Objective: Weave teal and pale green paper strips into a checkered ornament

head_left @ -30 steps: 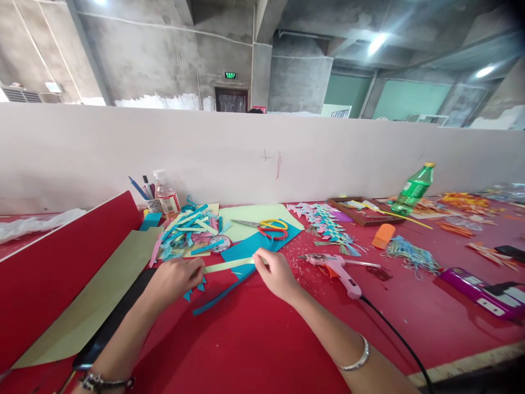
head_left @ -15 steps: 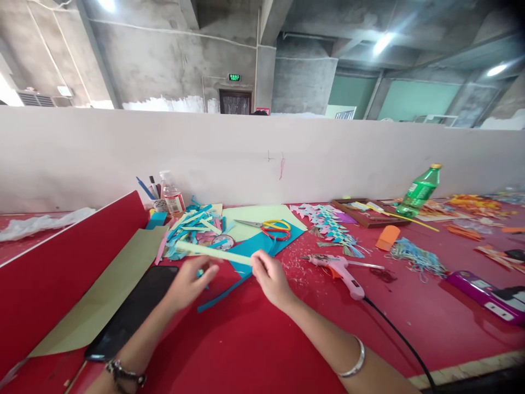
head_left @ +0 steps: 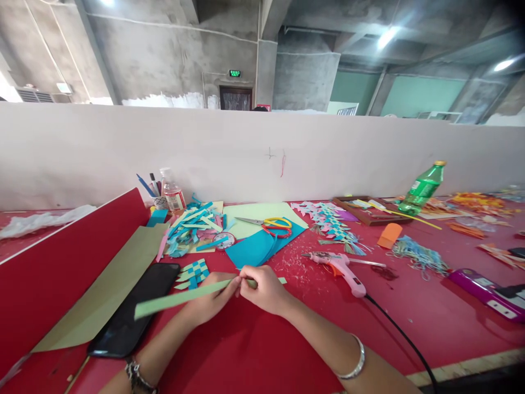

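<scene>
Both my hands meet above the red table, fingertips pinched close together on a pale green paper strip (head_left: 176, 300). My left hand (head_left: 211, 300) is closed on the strip, whose long end slants out to the left over the phone. My right hand (head_left: 262, 287) grips it just beside the left fingertips, and a short end pokes out to its right. Behind my left hand lies a woven piece of blue and green paper strips (head_left: 194, 273). Blue paper sheets (head_left: 248, 249) lie just beyond my hands, with scissors (head_left: 270, 225) on them.
At left are a black phone (head_left: 135, 312) and a red upright board (head_left: 74, 246). A pile of cut strips (head_left: 192, 224) sits by a plastic bottle (head_left: 173, 191). To the right lie a pink glue gun (head_left: 342, 268) with its cord, woven paper pieces (head_left: 328, 221) and a purple power strip (head_left: 488, 293).
My left hand has moved right to join my right hand, which came slightly left and nearer. The green strip now tilts down to the left, and the woven piece is uncovered.
</scene>
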Demonstrator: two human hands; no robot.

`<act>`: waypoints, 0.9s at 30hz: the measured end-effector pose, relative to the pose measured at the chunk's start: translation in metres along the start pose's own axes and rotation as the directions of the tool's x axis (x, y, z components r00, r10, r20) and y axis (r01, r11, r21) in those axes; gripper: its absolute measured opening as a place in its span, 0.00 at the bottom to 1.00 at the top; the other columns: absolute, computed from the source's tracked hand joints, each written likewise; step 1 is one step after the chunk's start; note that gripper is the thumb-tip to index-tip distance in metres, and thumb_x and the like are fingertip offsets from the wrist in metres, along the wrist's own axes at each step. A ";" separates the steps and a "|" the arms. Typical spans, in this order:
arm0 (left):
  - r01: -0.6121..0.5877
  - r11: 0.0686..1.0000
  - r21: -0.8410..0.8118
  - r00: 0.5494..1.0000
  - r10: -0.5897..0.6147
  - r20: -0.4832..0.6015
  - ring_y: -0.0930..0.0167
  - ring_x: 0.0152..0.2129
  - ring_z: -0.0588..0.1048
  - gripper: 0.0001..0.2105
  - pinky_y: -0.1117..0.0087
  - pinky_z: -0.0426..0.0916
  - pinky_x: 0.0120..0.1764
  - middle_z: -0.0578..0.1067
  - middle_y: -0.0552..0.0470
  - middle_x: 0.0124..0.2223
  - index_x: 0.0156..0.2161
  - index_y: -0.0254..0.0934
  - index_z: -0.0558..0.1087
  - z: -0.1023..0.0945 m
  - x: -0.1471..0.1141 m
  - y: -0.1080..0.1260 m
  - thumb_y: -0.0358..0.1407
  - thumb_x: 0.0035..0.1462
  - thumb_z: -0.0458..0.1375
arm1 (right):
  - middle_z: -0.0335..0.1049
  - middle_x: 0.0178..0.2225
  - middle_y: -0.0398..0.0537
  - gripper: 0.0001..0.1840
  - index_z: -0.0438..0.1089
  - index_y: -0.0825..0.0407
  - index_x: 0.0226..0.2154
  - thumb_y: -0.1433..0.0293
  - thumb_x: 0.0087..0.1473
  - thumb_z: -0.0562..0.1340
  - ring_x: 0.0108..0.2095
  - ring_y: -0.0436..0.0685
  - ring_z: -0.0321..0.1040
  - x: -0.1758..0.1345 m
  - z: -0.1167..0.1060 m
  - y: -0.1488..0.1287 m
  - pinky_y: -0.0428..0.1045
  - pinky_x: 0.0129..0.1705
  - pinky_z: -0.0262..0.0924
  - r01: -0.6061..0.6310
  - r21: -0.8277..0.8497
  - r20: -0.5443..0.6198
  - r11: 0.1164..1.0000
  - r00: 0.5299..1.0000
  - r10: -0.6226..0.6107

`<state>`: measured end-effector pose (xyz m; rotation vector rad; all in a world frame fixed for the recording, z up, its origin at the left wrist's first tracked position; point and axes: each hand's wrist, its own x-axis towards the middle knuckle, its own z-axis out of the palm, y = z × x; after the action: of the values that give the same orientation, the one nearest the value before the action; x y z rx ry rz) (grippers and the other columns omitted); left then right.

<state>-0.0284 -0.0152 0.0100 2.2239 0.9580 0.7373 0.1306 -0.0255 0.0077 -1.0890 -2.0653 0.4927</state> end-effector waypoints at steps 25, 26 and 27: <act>0.142 0.798 -0.585 0.712 -0.493 -0.500 0.81 0.09 0.49 0.22 0.76 0.60 0.21 0.45 0.62 0.11 0.14 0.37 0.44 -0.035 0.006 -0.022 0.44 0.53 0.44 | 0.47 0.14 0.36 0.09 0.54 0.53 0.15 0.72 0.42 0.52 0.17 0.44 0.45 0.011 -0.024 0.041 0.42 0.20 0.38 -0.043 -0.058 -0.097 0.997 0.995 0.037; 0.128 0.790 -0.599 0.695 -0.502 -0.514 0.81 0.09 0.48 0.21 0.76 0.61 0.22 0.45 0.62 0.12 0.15 0.37 0.44 -0.035 0.006 -0.022 0.43 0.53 0.44 | 0.47 0.14 0.36 0.09 0.53 0.53 0.15 0.72 0.42 0.52 0.17 0.44 0.45 0.011 -0.026 0.041 0.42 0.20 0.38 -0.048 -0.063 -0.117 0.997 0.992 0.040; 0.117 0.783 -0.611 0.679 -0.512 -0.526 0.81 0.09 0.48 0.21 0.76 0.61 0.22 0.45 0.62 0.12 0.15 0.37 0.43 -0.035 0.006 -0.022 0.43 0.53 0.44 | 0.47 0.14 0.36 0.08 0.53 0.53 0.15 0.72 0.42 0.52 0.17 0.44 0.45 0.012 -0.029 0.042 0.42 0.20 0.38 -0.055 -0.068 -0.142 0.996 0.989 0.045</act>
<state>-0.0582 0.0119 0.0191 1.2189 1.2494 1.4780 0.1705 0.0076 0.0056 -1.1856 -1.9496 0.3580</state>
